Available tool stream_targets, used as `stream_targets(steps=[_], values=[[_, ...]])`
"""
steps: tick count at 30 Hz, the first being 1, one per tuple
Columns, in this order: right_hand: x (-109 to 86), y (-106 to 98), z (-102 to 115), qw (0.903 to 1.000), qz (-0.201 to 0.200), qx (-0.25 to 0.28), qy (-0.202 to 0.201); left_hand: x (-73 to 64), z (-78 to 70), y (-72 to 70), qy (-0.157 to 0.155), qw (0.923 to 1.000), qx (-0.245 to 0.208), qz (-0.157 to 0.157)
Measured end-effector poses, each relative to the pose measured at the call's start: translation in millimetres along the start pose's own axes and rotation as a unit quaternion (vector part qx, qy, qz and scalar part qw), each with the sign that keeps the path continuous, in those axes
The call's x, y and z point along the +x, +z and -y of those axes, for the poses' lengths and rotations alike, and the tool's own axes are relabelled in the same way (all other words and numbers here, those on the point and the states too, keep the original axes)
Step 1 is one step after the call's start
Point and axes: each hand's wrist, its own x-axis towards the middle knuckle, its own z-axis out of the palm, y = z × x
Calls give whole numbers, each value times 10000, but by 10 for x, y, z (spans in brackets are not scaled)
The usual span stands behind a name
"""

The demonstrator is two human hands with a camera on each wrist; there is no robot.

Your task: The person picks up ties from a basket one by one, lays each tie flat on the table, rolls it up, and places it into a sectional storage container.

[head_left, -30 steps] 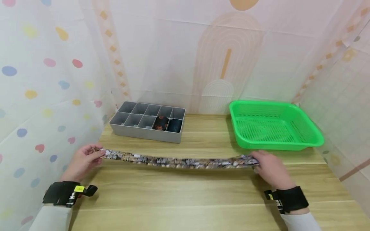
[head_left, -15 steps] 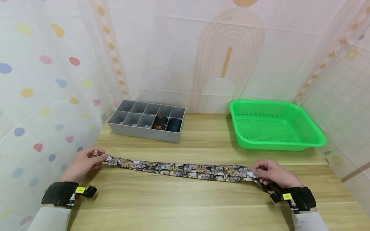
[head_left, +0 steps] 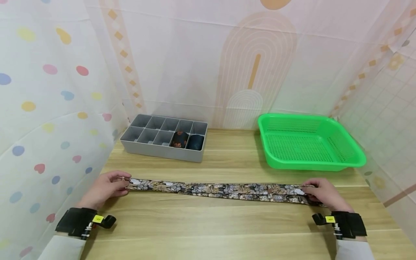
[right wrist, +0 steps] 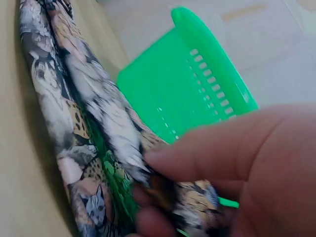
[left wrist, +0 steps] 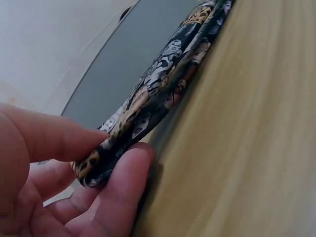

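Note:
A long necktie printed with animals lies doubled in a strip across the front of the table, its two layers partly side by side toward the right. My left hand pinches its folded left end between thumb and fingers; the left wrist view shows the rounded fold at the fingertips. At the other end, my right hand pinches the upper layer, as the right wrist view shows with the thumb on the cloth. The lower layer runs beside that grip, and its tip is hidden behind the right hand.
Behind the necktie stands a grey divided box. Two of its front right compartments hold rolled cloths, one dark with orange flowers and one navy. A green perforated basket stands at the back right. Printed curtains surround the wooden table.
The necktie has come down from a raised, taut strip to lie straight along the table. My left hand has moved slightly right; my right hand has shifted right and toward me, turning as it went.

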Motion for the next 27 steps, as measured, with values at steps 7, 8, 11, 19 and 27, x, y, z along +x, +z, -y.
stream_targets(steps=[7,8,11,19,27], values=[[-51,-121,-64,9971,-643,-235,333,20,-72,219,-9,9980,383,-509],[-55,-145,-87,9973,-633,-167,326,23,-79,241,-18,9974,451,-566],[-74,-235,-169,9979,-426,344,332,32,-90,284,-44,9968,499,-630],[-148,-396,-291,9978,263,249,550,-33,-155,412,-235,9985,138,-469],[-153,-478,-385,9818,-1266,-823,1150,-1,-195,676,-39,10000,21,-27]])
